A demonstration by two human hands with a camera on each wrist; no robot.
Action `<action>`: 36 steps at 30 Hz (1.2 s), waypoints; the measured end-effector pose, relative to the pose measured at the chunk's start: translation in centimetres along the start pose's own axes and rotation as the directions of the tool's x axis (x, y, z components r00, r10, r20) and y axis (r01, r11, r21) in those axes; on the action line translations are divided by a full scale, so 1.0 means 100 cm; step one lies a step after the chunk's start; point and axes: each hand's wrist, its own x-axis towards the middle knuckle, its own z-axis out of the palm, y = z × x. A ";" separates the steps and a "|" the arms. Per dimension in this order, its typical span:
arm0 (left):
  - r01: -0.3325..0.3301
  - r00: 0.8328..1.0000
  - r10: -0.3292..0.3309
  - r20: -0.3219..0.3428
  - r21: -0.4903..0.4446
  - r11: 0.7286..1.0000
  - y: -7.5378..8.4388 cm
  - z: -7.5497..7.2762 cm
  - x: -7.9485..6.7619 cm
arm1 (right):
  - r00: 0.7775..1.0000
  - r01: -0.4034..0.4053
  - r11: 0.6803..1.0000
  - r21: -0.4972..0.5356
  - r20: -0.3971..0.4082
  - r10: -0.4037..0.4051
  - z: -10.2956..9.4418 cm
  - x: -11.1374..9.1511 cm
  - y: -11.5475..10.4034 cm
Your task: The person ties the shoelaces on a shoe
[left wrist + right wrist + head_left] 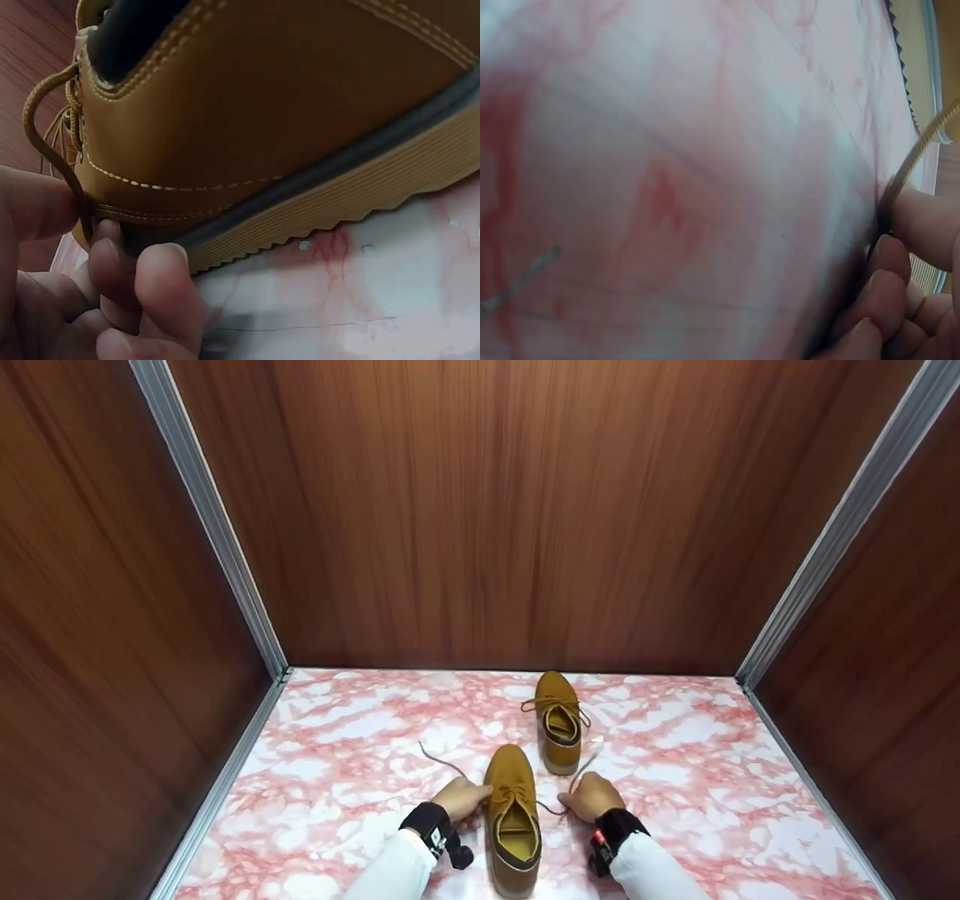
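Note:
A tan lace-up shoe (510, 765) stands on the surface between my two hands, toe pointing away. At its left side, my left hand (460, 797) pinches one shoelace (34, 135) between thumb and fingers, close against the shoe's upper; the lace's loose end trails off to the far left. To the right, my right hand (592, 797) pinches the other shoelace (919, 146), which runs from the eyelets to my fingertips, a little apart from the shoe. That lace's tip extends past the hand. The laces cross low over the tongue.
A second tan shoe (555, 688) stands farther back and slightly right, its laces tied in a bow. The pink-and-white marbled surface (337, 750) is enclosed by brown wood-grain panels (480, 510) at the back and both sides, with grey metal strips (225, 532) at the corners.

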 end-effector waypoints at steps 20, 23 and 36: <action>-0.180 0.955 0.163 -0.246 -0.044 0.983 0.004 -0.008 0.008 | 0.999 -0.048 0.990 0.132 -0.010 0.050 -0.007 0.000 0.013; -0.225 0.940 0.199 -0.278 -0.064 0.972 0.010 -0.010 0.007 | 0.995 -0.096 0.973 0.208 -0.018 0.102 -0.012 -0.001 0.016; -0.367 0.886 0.335 -0.321 -0.043 0.929 0.031 -0.015 0.003 | 0.980 -0.046 0.883 0.468 -0.149 0.130 -0.038 -0.002 0.005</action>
